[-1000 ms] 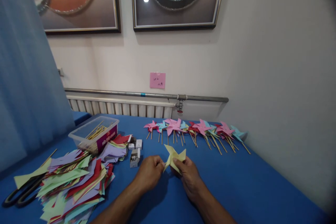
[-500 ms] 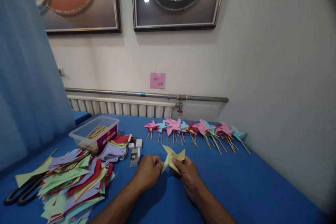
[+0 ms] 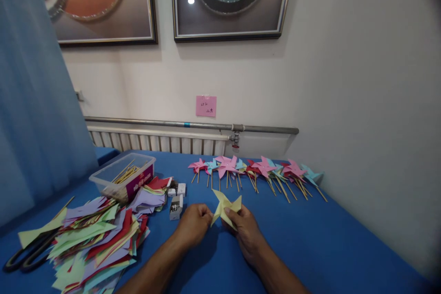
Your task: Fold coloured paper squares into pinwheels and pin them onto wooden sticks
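Head view. The pale yellow folded paper pinwheel (image 3: 225,209) is held above the blue-covered bench (image 3: 317,243), between the two hands. The bare right hand (image 3: 245,229) grips it: the thumb presses on the front near the hub, and the other fingers lie behind, largely hidden. The bare left hand (image 3: 195,224) has its fingers curled inward just beside the left blade tip. Whether they pinch that tip or a small part cannot be told. No stick shows on this pinwheel.

Supplies are to the left. A clear plastic tub with a magenta label (image 3: 140,182) contains thin wooden sticks (image 3: 128,173). A small white open carton (image 3: 175,209) of shiny metal pieces stands near the left hand. A loose stack of multicoloured cut paper (image 3: 91,243) lies nearer the wearer. Pink, blue and red pinwheels on sticks (image 3: 263,165) lie in a row farther back.

Step in hand, as judged: holding the folded blades gathered at the hub. Any next move calls for steady thumb pressure there, so that the folds do not spring apart.
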Demonstrator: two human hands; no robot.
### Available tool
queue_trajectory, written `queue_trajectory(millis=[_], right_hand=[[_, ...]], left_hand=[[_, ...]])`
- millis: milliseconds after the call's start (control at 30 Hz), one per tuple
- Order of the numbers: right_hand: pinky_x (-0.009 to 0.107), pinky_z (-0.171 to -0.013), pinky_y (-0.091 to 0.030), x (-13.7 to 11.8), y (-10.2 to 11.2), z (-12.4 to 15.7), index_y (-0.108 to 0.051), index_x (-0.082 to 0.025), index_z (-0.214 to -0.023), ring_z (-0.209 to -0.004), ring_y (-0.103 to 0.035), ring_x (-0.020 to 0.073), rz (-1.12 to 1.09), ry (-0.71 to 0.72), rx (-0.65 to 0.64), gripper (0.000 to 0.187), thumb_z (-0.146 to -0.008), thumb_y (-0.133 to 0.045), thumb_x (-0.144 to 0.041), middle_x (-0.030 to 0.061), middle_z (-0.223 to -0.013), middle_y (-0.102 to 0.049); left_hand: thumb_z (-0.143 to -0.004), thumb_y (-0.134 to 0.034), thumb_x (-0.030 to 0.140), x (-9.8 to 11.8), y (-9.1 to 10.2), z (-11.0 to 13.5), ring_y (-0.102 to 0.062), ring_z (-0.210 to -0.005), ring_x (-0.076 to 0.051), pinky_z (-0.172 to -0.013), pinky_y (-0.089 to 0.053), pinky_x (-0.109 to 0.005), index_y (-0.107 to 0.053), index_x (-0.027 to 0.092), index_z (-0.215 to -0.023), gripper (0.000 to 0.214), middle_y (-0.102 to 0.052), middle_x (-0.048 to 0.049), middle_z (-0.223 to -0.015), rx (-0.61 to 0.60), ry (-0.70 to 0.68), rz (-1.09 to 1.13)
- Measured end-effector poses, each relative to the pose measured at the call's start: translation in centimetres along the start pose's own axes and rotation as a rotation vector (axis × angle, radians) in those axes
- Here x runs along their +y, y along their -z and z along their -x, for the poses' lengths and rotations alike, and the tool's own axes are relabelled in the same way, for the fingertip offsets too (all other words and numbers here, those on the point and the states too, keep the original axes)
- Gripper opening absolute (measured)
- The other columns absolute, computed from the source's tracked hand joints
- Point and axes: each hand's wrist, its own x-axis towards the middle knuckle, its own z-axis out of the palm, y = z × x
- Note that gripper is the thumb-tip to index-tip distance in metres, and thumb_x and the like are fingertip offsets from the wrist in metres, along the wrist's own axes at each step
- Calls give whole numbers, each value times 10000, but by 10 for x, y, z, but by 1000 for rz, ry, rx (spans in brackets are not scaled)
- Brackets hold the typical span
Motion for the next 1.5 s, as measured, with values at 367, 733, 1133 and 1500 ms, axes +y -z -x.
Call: queue_trajectory(millis=[367, 733, 1133, 1500], right_hand=[[275, -670, -535, -3, -3, 3, -716, -183, -930, -674, -677, 178, -11, -10, -8, 352, -637, -866, -307, 10, -794, -763], [285, -668, -544, -2, -2, 1, -721, -181, -957, -702, -703, 202, 5, 1, -25, 383, -632, -870, -319, 31, -812, -775], [295, -679, -551, -3, -2, 2, -737, -166, -910, -696, -705, 211, 6, -3, -28, 344, -633, -867, -323, 46, -789, -777], [315, -720, -561, 2, 1, -2, -743, -167, -926, -741, -718, 228, -6, 24, -24, 358, -631, -877, -319, 45, -793, -780]], left_hand=[[-832, -516, 153, 6, -1, 3, -436, -546, -114, -530, -280, -228, -574, 175, -640, 201, -509, 28, -558, 23, 0, -21], [-840, -533, 180, 2, -2, 1, -497, -585, -134, -558, -298, -235, -602, 169, -650, 202, -573, 5, -579, 45, -15, -52], [-829, -536, 186, -2, -2, -1, -470, -564, -119, -538, -288, -225, -601, 166, -658, 184, -548, 21, -568, 38, -12, -40], [-826, -527, 165, 4, -4, 1, -446, -543, -118, -534, -291, -233, -583, 175, -645, 190, -519, 28, -554, 32, 11, -12]])
